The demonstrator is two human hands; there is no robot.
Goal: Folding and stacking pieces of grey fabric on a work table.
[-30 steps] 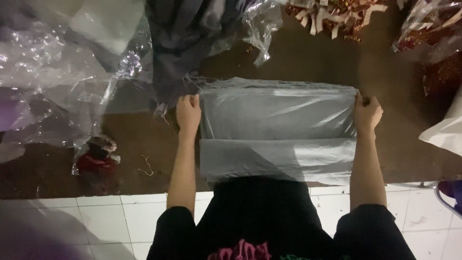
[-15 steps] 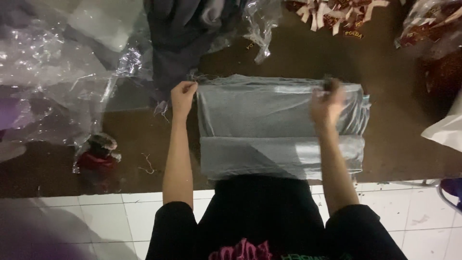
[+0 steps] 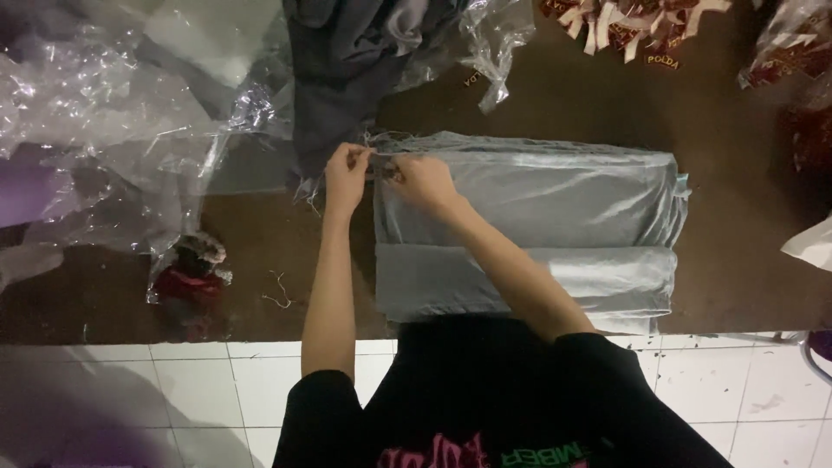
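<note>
1. The left hand (image 3: 345, 173) and right hand (image 3: 416, 178) meet at the far left corner of the folded grey fabric (image 3: 555, 208); what the fingertips pinch there is too small to tell.
2. The right forearm covers part of the fabric's near fold.
3. The dark garment (image 3: 347, 78) at the counter's far edge is cut off by the top of the picture.
4. The red packets (image 3: 806, 121) at the far right corner are cut by the frame edge.
5. The small red bundle (image 3: 186, 277) near the counter's (image 3: 745, 260) near left edge is blurred under clear plastic (image 3: 95, 121).
</note>
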